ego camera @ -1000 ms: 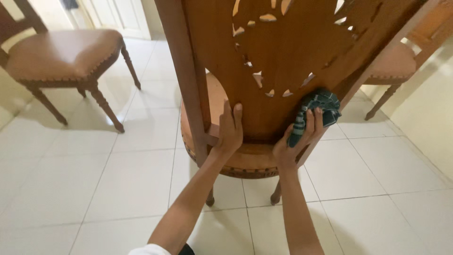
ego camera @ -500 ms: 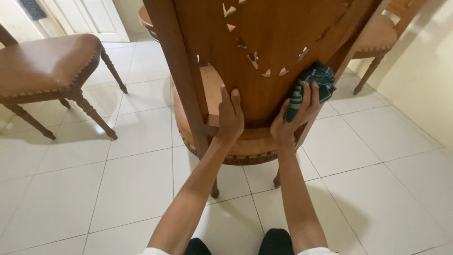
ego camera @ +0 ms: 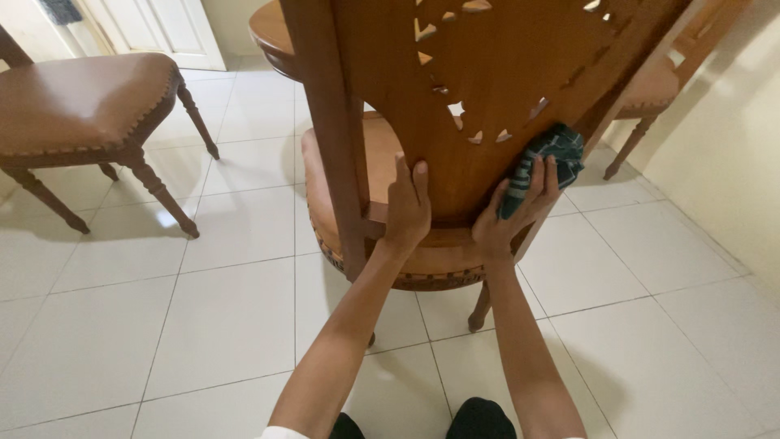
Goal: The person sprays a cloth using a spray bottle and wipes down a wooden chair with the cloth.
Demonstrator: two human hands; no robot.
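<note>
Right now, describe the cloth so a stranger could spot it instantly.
Find the carved wooden chair back filling the middle. At its lower right edge, the right hand presses a bunched cloth against the wood. It is dark green with pale stripes, the only fabric there.

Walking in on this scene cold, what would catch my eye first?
The tall carved wooden chair back fills the top centre, pierced with small cut-out shapes. The right hand presses a crumpled dark green striped cloth against its lower right edge, while the left hand lies flat on the panel beside it. At far left a second wooden chair with a brown padded seat stands on the white tiled floor.
</note>
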